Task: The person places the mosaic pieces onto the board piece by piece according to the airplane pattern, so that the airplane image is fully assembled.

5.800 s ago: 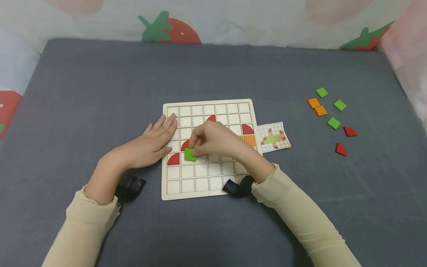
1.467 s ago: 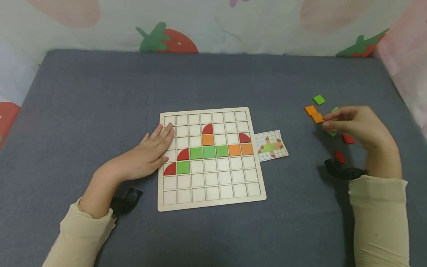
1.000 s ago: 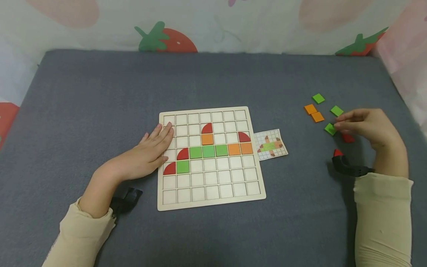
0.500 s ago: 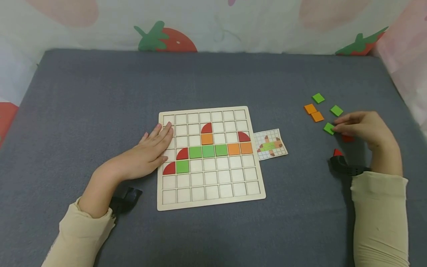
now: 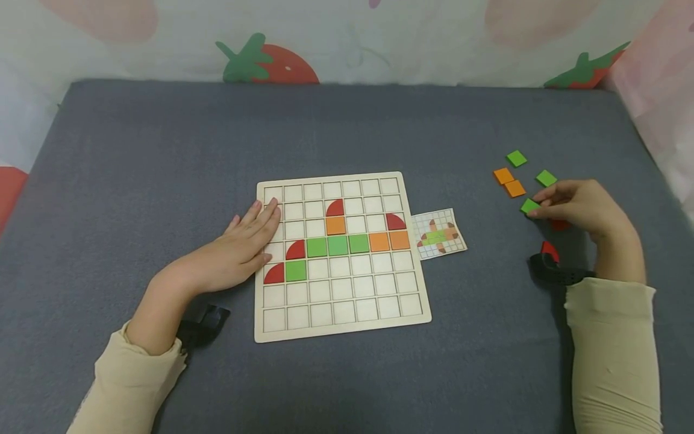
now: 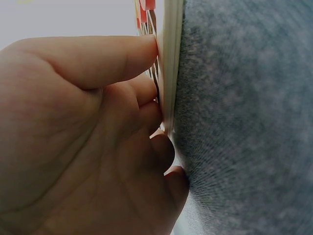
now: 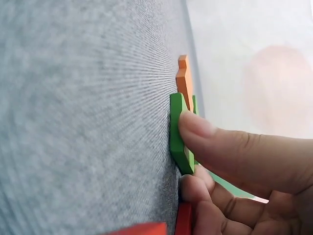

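Observation:
My left hand lies with fingers extended over the left edge of a wooden grid board. In the left wrist view its thumb and fingertips touch the board's rim. Red quarter-round tiles, green square tiles and orange square tiles sit in the board's cells. Off to the right, my right hand pinches a loose green square tile low at the cloth. The right wrist view shows the thumb on that tile's face, with the other fingers behind its near end.
Beyond the right hand lie two touching orange tiles and two green tiles. One red piece is partly under the hand; another red piece is by the black wrist strap. A pattern card adjoins the board's right edge.
Green and orange tiles now fill more cells than in the oldest frame. The right hand left the board for the loose tiles, and the green tile at its fingertips has shifted slightly left. Left hand stays.

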Action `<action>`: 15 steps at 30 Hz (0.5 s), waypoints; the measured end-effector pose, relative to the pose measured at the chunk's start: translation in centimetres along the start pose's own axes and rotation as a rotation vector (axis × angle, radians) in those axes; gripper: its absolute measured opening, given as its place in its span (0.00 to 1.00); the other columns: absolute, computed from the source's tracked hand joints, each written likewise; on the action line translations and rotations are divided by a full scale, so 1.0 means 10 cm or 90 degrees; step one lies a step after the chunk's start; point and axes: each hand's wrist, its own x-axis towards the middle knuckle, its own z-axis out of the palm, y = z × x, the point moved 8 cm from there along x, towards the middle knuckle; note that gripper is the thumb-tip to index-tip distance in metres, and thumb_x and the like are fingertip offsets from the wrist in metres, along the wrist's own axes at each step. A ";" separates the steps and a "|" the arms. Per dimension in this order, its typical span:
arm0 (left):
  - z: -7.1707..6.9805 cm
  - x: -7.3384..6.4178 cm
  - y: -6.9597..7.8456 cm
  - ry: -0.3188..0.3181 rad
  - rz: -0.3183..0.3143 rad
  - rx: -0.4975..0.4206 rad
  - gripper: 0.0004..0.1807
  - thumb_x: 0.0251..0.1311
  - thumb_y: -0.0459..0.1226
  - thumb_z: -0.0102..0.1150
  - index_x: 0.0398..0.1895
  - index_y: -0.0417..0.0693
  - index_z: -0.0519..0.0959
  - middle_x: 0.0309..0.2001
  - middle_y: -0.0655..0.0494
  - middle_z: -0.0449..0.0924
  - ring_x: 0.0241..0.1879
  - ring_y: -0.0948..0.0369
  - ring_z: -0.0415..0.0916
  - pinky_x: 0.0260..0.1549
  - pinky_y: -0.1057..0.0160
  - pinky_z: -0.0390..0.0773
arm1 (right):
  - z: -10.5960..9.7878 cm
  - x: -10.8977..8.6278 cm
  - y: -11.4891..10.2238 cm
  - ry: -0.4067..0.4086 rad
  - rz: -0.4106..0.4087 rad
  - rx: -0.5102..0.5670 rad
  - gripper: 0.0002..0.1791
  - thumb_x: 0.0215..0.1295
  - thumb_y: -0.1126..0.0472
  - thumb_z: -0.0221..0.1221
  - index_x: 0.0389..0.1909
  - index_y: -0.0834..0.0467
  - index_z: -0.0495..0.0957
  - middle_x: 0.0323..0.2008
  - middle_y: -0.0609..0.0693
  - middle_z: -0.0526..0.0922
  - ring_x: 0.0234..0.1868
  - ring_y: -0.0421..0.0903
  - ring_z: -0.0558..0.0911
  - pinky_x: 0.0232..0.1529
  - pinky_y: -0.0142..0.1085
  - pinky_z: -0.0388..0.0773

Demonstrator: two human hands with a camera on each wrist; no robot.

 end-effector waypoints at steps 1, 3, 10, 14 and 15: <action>0.00 0.00 0.00 0.000 0.001 0.000 0.37 0.70 0.37 0.43 0.74 0.38 0.36 0.75 0.44 0.29 0.72 0.49 0.22 0.65 0.40 0.34 | 0.00 0.00 -0.01 0.002 -0.002 -0.001 0.26 0.54 0.52 0.69 0.46 0.67 0.78 0.26 0.40 0.78 0.28 0.37 0.73 0.30 0.31 0.70; 0.00 0.00 0.00 0.002 0.001 0.001 0.37 0.70 0.38 0.43 0.74 0.38 0.37 0.75 0.44 0.29 0.72 0.49 0.22 0.65 0.39 0.34 | 0.00 0.00 -0.02 0.007 -0.005 -0.004 0.24 0.55 0.54 0.68 0.45 0.68 0.77 0.26 0.41 0.78 0.28 0.38 0.73 0.29 0.31 0.70; 0.00 0.00 0.00 0.001 -0.002 0.002 0.37 0.70 0.37 0.43 0.74 0.38 0.37 0.75 0.44 0.29 0.72 0.49 0.22 0.65 0.40 0.34 | 0.01 0.00 -0.06 0.019 -0.022 -0.011 0.20 0.54 0.59 0.68 0.41 0.68 0.76 0.26 0.43 0.78 0.26 0.39 0.73 0.25 0.34 0.71; 0.00 0.00 -0.01 -0.001 -0.004 0.004 0.37 0.70 0.38 0.43 0.74 0.38 0.37 0.75 0.45 0.29 0.72 0.49 0.22 0.65 0.40 0.34 | 0.00 0.00 -0.07 0.021 -0.028 0.002 0.17 0.56 0.60 0.67 0.40 0.67 0.75 0.26 0.41 0.79 0.27 0.37 0.74 0.26 0.34 0.71; 0.01 0.00 -0.01 -0.001 -0.004 0.004 0.37 0.70 0.38 0.43 0.74 0.38 0.37 0.75 0.45 0.29 0.72 0.49 0.22 0.65 0.40 0.34 | 0.00 -0.01 -0.07 0.022 -0.029 0.007 0.16 0.57 0.59 0.66 0.40 0.66 0.76 0.26 0.41 0.79 0.27 0.37 0.74 0.26 0.34 0.71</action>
